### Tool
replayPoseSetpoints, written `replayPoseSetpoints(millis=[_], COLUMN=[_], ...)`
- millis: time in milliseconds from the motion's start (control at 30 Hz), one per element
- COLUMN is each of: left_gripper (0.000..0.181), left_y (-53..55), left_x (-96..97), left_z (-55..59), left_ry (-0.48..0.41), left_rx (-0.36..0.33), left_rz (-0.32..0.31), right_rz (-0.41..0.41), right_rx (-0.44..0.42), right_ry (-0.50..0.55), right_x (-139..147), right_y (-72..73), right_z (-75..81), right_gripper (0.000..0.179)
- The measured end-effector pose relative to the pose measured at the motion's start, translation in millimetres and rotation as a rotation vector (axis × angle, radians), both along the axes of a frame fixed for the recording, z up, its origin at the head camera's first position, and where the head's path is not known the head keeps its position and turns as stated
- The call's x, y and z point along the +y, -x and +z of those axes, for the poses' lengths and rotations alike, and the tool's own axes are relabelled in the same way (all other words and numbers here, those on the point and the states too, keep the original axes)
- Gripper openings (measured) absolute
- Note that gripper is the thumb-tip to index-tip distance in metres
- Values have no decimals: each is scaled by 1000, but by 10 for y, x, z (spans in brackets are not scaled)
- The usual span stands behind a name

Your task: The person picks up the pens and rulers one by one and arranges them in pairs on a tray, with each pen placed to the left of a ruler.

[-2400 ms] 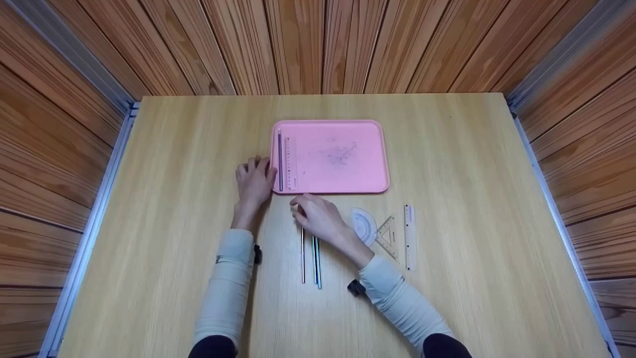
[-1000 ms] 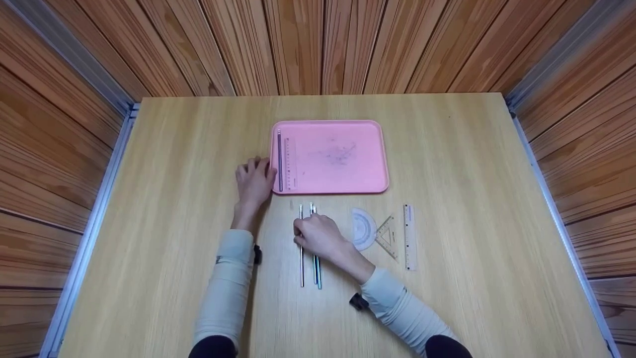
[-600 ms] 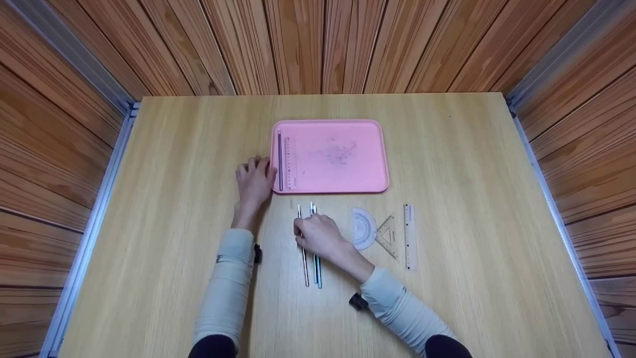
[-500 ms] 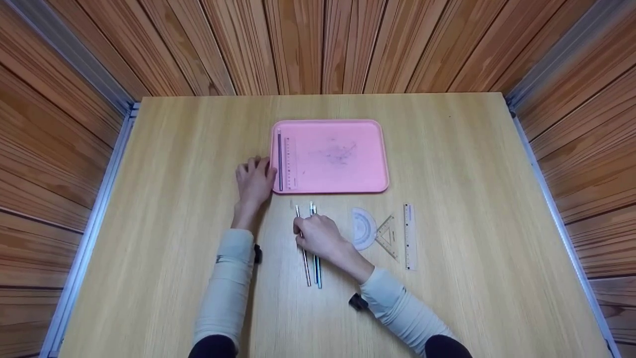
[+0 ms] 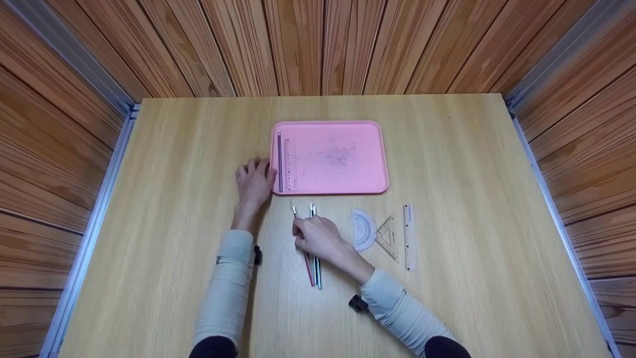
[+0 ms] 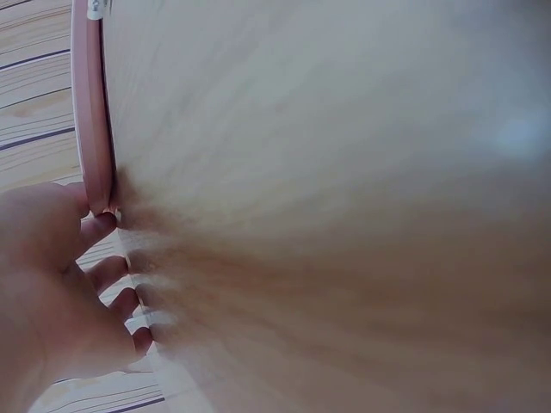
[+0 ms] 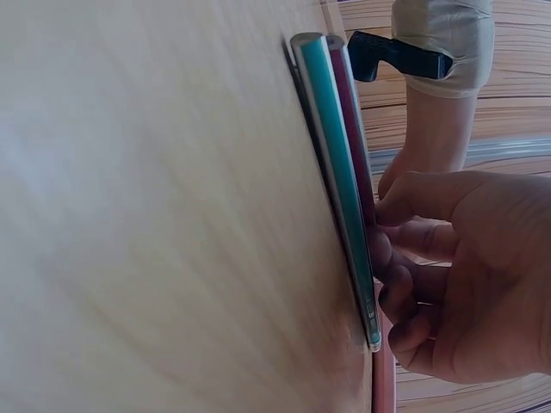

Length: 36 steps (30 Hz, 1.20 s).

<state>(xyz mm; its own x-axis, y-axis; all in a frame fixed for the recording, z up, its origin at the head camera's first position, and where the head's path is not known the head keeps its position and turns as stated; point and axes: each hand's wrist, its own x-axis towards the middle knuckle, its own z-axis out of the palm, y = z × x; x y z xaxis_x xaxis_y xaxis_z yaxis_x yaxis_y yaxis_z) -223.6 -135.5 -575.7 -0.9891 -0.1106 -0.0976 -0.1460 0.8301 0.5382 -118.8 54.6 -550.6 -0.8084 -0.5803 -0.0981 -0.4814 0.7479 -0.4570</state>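
My right hand [image 5: 320, 236] pinches a dark red pencil [image 5: 308, 268] between thumb and fingers, low over the table. The pencil slants, its light tip up and left of the hand. Directly beside it lie two more pencils [image 5: 318, 276], partly under the hand; the right wrist view shows a teal pencil [image 7: 331, 120] close against the red one. My left hand [image 5: 253, 184] holds the left rim of the pink tray [image 5: 343, 181], thumb over the rim and the other fingers on the table. In the tray lie a dark pencil [image 5: 279, 161] and a clear ruler [image 5: 291, 171], side by side.
Right of my right hand lie a clear protractor [image 5: 363, 228], a set square [image 5: 386, 238] touching or nearly touching it, and another clear ruler [image 5: 409, 238]. Wood-panelled walls [image 5: 343, 47] stand behind and at both sides of the table [image 5: 462, 199].
My right hand came back from the tray's front edge to the pencils and took hold of the leftmost one. That pencil has turned, its near end swinging right. My left hand stayed put.
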Motion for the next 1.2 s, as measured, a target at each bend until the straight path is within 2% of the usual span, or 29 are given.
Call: replayPoseSetpoints(millis=[400, 700, 1200], left_gripper=[50, 47, 49], left_y=[-5, -7, -13], left_x=[-3, -5, 11], left_z=[2, 4, 17], left_ry=[-1, 18, -16], left_rx=[16, 28, -7], left_rz=[-11, -20, 10], right_rz=[-37, -78, -129], right_rx=[-78, -2, 61], right_ry=[56, 112, 192], right_x=[15, 31, 86], right_y=[29, 75, 207], right_z=[32, 88, 124], right_gripper=[10, 11, 13])
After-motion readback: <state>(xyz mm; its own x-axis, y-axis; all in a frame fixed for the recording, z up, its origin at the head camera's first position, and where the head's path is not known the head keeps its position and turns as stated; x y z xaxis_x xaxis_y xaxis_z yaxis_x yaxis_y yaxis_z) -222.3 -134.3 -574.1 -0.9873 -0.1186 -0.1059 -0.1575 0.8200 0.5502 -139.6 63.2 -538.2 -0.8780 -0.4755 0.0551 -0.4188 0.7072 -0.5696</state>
